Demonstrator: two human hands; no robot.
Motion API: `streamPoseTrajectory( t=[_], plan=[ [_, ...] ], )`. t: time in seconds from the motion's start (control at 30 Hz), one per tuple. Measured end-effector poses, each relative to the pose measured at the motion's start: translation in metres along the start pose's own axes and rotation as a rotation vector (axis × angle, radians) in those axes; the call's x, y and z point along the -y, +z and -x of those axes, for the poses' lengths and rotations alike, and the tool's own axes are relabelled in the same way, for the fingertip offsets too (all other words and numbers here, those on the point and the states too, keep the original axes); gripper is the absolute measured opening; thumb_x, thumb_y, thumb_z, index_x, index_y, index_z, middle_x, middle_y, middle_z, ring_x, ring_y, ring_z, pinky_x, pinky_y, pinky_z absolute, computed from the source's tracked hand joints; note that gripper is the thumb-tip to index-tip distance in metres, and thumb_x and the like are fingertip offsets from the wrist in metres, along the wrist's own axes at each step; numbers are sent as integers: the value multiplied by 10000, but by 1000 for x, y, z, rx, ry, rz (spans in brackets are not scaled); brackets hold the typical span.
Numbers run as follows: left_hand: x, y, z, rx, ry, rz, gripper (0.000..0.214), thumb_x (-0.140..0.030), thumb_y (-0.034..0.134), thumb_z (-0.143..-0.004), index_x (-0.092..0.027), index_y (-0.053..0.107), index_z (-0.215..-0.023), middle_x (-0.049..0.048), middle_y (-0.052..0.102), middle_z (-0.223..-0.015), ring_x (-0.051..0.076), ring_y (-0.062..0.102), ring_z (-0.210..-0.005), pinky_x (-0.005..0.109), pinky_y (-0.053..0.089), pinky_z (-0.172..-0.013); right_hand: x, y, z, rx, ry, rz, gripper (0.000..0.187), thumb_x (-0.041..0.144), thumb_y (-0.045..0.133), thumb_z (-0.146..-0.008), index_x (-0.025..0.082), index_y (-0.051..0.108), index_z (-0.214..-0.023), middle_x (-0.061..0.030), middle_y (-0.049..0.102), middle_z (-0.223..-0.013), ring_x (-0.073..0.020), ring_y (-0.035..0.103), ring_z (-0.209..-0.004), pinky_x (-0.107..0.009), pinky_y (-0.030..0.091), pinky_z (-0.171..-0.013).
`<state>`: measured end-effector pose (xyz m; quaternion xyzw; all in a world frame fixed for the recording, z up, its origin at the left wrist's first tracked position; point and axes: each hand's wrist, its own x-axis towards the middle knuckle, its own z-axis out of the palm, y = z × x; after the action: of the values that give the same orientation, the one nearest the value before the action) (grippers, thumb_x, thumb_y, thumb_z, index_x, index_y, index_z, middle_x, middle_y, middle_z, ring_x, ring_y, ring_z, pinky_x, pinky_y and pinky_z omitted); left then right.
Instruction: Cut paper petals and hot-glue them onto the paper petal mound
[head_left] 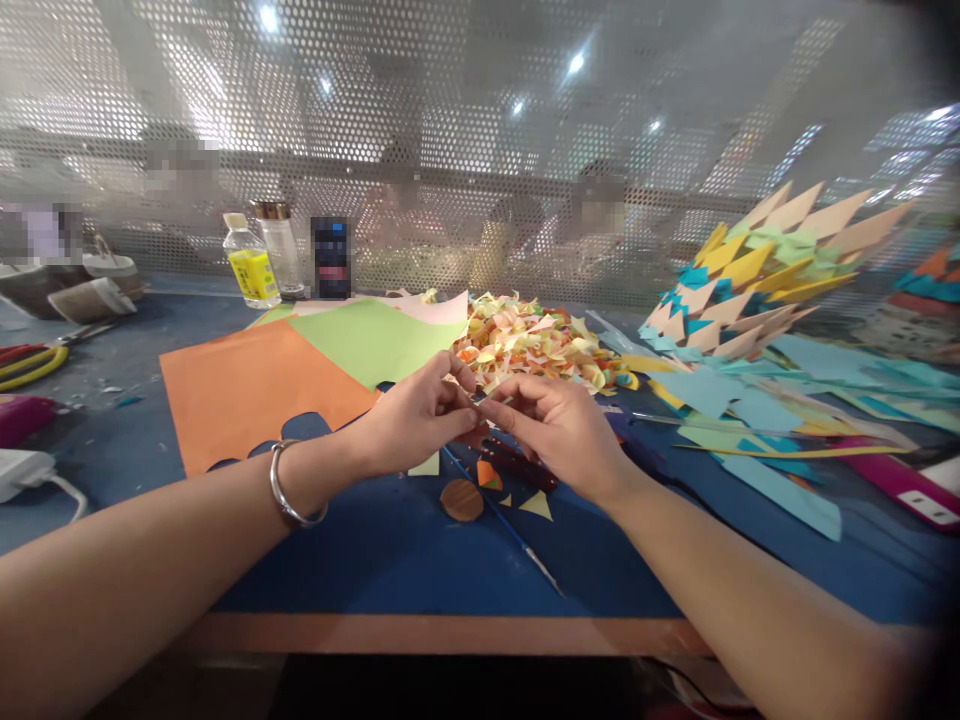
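Note:
My left hand (420,415) and my right hand (555,425) meet above the blue table (390,550), fingertips pinched together on a small piece of paper (475,402) that I can barely make out. A silver bangle (289,490) circles my left wrist. Under the hands lie a small brown disc (461,499), little paper triangles (537,505), a thin blue-handled brush (517,540) and a dark red tool (517,464). A heap of small folded paper pieces (536,345) sits just beyond my fingers.
Orange paper (247,390) and green paper (367,340) sheets lie to the left. Bottles (251,262) stand at the back. Yellow-handled scissors (30,362) rest far left. Folded paper assemblies (750,270) and teal strips (787,420) fill the right. A perforated screen (480,130) with people behind it stands beyond.

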<state>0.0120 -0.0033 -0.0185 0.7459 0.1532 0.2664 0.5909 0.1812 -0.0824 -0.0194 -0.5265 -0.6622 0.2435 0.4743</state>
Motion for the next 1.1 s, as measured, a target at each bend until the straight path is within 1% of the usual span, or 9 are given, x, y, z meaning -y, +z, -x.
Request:
streamPoseTrajectory(
  t=[0.13,0.27,0.43,0.57,0.7,0.8,0.93,1.1],
  plan=[
    [3,0,0,-23,-9,-35,311,-217,658,-775,-199,401,-948,8,654,-762,142,662,-732,296,528,-680,2,0,0,12,22,-3,257,409,659,-850,173,625,-754,84,440,-447,-55,386,-371,-212,260,-367],
    [4,2,0,-65,-2,-75,316,-190,665,-755,-207,405,-934,-11,660,-720,132,666,-683,276,517,-644,2,1,-1,15,35,-15,296,462,669,-830,180,623,-754,83,433,-447,-58,371,-368,-220,247,-362],
    [5,2,1,-75,8,-71,308,-169,662,-744,-211,411,-915,-27,656,-698,120,664,-659,256,512,-624,2,2,-1,13,38,-26,328,499,656,-829,183,623,-750,75,444,-459,-63,375,-380,-222,251,-363],
    [6,2,1,-72,29,-73,294,-149,656,-750,-210,413,-904,-28,654,-710,124,666,-679,261,519,-643,4,2,0,9,49,-40,309,475,675,-820,178,627,-750,73,462,-467,-59,383,-376,-215,261,-362],
    [4,3,0,-92,31,-18,297,-106,653,-731,-205,418,-884,-42,639,-690,118,663,-664,262,528,-651,4,1,0,5,56,-52,265,434,672,-831,172,653,-797,49,542,-543,-57,417,-395,-208,302,-372],
    [1,5,-1,-122,14,23,271,-107,661,-725,-193,431,-840,-57,605,-662,109,658,-643,257,536,-644,2,0,0,-24,40,-60,258,423,656,-843,168,649,-806,35,566,-595,-56,434,-411,-208,320,-375],
    [-2,3,-1,-153,-23,-6,208,-117,681,-713,-165,496,-796,-32,619,-682,108,658,-647,262,541,-657,0,0,-1,-57,45,-79,257,417,662,-835,168,631,-783,33,563,-606,-54,436,-411,-208,319,-370],
    [-2,0,-1,-152,-57,9,142,-129,683,-722,-144,553,-778,-4,649,-691,117,673,-660,267,545,-669,1,-1,0,-69,51,-94,233,400,665,-833,176,628,-780,37,561,-608,-52,433,-409,-210,323,-373]
  ],
)
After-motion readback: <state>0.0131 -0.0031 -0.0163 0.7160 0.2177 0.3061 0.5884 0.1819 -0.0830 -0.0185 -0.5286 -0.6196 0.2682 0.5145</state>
